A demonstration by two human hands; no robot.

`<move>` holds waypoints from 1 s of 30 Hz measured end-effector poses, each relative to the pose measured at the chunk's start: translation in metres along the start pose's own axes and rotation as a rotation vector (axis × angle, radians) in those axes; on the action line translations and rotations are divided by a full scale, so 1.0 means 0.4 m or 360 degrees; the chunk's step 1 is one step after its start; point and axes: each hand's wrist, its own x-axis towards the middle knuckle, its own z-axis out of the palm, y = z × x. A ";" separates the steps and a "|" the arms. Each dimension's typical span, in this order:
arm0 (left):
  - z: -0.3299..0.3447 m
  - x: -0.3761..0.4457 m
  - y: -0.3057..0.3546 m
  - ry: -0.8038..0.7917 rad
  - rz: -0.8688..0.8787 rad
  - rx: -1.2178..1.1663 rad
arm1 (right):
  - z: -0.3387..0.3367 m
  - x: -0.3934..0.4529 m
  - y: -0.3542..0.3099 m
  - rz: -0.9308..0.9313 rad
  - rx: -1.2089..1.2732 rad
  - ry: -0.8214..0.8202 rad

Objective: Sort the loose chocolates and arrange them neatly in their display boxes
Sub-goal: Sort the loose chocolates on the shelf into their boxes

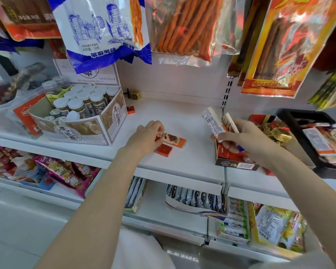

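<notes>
On the white shelf [182, 121], my left hand [144, 138] pinches the end of a brown-and-orange chocolate bar [173, 140] that lies flat. A small red square chocolate [164, 150] sits just in front of it. My right hand [246, 138] grips several chocolate bars [215, 125] upright, above a dark display box [237, 165] that holds red wrapped chocolates. Another red square [130, 109] and a gold-wrapped chocolate [135, 95] lie at the back of the shelf.
A cardboard box of white-capped jars [81, 121] stands to the left. A black basket [310, 140] with more bars and gold chocolates is at the right. Snack bags hang overhead. Lower shelves carry more packets.
</notes>
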 end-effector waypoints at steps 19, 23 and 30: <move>-0.008 -0.005 0.269 0.0631 0.0443 -0.0451 | -0.219 -0.106 0.053 -0.0028 -0.0418 0.0675; 0.042 0.006 0.403 0.0312 0.0409 -0.0802 | -0.290 -0.150 0.076 0.0025 -0.0302 0.0784; 0.087 0.055 0.433 0.0123 0.0023 -0.1266 | -0.337 -0.186 0.107 -0.0058 -0.0458 0.0754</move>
